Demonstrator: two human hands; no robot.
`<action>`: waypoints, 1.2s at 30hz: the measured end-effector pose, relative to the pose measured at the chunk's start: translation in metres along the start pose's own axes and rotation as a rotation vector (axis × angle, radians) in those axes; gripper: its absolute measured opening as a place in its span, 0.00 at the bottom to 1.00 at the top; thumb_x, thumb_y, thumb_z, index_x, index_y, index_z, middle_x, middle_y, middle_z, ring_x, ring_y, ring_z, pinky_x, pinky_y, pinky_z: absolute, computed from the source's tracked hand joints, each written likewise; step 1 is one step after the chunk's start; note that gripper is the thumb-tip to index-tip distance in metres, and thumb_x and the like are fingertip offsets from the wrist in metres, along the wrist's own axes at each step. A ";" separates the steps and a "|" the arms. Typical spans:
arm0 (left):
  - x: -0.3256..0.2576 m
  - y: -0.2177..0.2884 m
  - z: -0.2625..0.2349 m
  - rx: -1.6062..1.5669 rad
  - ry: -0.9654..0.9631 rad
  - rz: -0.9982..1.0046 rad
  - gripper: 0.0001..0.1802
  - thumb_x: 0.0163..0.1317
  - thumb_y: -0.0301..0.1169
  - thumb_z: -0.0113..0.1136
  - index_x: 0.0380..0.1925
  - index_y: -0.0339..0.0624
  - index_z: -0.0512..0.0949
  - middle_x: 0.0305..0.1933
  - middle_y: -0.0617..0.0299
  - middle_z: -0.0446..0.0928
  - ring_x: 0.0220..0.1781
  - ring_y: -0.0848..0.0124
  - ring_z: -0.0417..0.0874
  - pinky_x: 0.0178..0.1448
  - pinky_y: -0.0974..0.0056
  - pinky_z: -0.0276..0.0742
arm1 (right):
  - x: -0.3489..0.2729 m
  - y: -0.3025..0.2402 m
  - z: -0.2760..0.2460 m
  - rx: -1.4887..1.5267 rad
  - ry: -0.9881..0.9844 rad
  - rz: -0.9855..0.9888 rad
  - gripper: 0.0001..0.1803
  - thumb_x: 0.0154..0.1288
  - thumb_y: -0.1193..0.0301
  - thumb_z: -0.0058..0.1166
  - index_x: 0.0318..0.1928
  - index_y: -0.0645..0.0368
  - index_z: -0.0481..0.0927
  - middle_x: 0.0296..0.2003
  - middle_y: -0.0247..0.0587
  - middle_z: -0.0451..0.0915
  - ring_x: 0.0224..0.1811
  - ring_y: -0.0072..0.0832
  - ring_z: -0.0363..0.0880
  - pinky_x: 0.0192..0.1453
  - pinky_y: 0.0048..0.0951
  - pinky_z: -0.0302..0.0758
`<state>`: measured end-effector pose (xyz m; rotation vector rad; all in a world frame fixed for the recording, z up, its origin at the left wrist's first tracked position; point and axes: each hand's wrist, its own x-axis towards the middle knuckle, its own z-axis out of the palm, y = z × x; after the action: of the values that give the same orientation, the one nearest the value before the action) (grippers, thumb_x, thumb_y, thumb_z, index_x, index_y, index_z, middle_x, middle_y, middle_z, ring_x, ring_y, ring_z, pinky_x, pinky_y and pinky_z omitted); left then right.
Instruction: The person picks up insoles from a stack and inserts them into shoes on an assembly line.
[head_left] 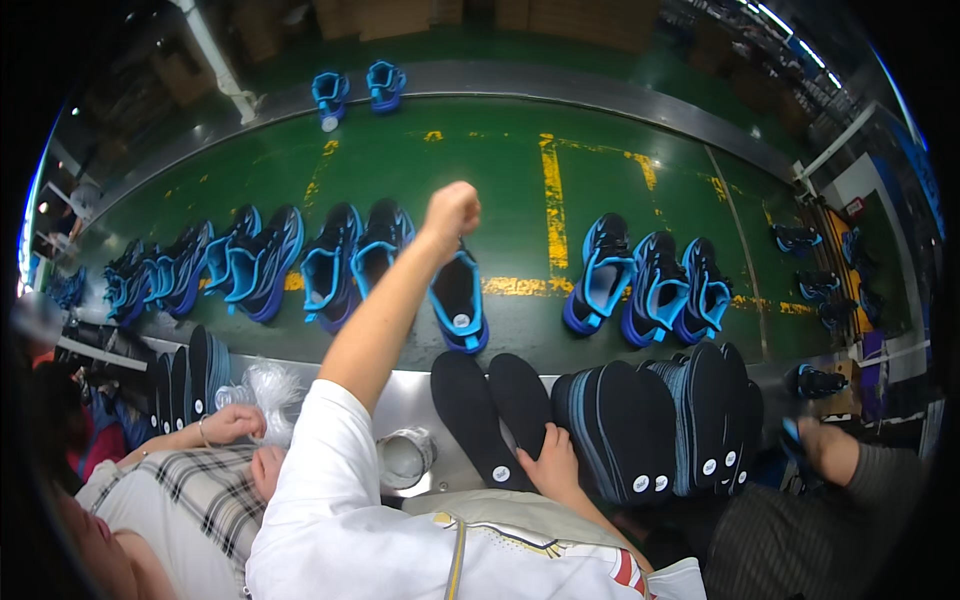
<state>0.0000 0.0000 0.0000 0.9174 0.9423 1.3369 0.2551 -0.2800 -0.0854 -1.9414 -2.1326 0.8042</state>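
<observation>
My left arm stretches out over a green work surface. My left hand [453, 212] is a closed fist above the front of a black-and-blue shoe [458, 318]. The shoe's heel faces me, and its toe is hidden behind the hand. What the fist holds, if anything, does not show. Close to my body, my right hand [550, 465] grips the lower edge of a black insole [518, 395], thumb toward its heel end. Another black insole [462, 400] with a round white label lies beside it on the left.
Shoes in a row [330, 270] stand to the left, with more shoes [655, 290] at right. Stacked insoles [620, 420] stand by my right hand. A metal can [402, 458] and clear strands [268, 395] are at left. People sit close on both sides, a co-worker's hand [232, 424] at left.
</observation>
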 end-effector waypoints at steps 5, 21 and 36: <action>0.004 -0.092 0.097 0.785 -0.206 0.276 0.22 0.50 0.41 0.59 0.43 0.43 0.68 0.20 0.61 0.68 0.20 0.69 0.71 0.23 0.67 0.68 | -0.022 0.007 -0.014 0.162 0.231 -0.224 0.24 0.49 0.66 0.57 0.45 0.66 0.71 0.45 0.56 0.66 0.44 0.51 0.69 0.46 0.41 0.70; 0.038 -0.103 0.109 1.513 -0.038 0.703 0.18 0.59 0.34 0.47 0.44 0.31 0.67 0.24 0.52 0.74 0.25 0.58 0.77 0.31 0.58 0.73 | 0.024 0.021 -0.198 0.342 0.147 -0.226 0.04 0.47 0.76 0.58 0.27 0.61 0.79 0.34 0.44 0.75 0.31 0.29 0.76 0.35 0.25 0.74; 0.025 -0.089 0.055 0.878 -0.349 -0.099 0.19 0.58 0.41 0.53 0.23 0.34 0.71 0.20 0.65 0.70 0.25 0.78 0.67 0.29 0.68 0.65 | 0.222 -0.006 -0.105 -0.020 -0.151 -0.194 0.12 0.44 0.69 0.54 0.23 0.68 0.79 0.26 0.55 0.74 0.30 0.43 0.76 0.37 0.33 0.74</action>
<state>0.0833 0.0220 -0.0638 1.6724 1.2894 0.6058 0.2634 -0.0379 -0.0474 -1.6967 -2.3782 0.9202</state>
